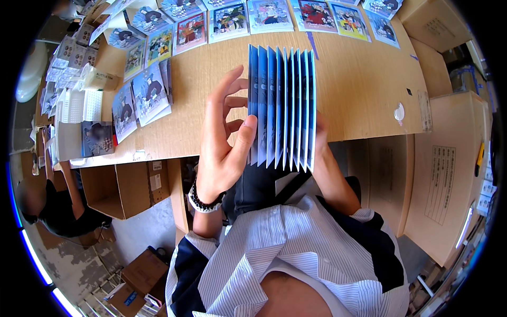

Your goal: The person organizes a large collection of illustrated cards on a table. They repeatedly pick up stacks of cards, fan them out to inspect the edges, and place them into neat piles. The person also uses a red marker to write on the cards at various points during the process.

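Observation:
Upright above the front edge of the table (pixel 364 95) is a stack of blue printed cards (pixel 277 105), its panels fanned apart in narrow pleats. Whether they are separate folded cards or one long folded sheet, I cannot tell. My left hand (pixel 224 134) grips its left side, thumb against the nearest panel and the other fingers loosely bent along the edge. On the right side, my right hand (pixel 319 132) holds the stack; most of its fingers are hidden behind the cards.
Illustrated cards (pixel 227 24) line the far side of the table, with more leaning cards (pixel 150 92) at left. White plastic baskets (pixel 68 121) stand beyond those. Cardboard boxes (pixel 435 169) flank the right side; an open carton (pixel 127 187) sits below left. Another person (pixel 63 206) works at far left.

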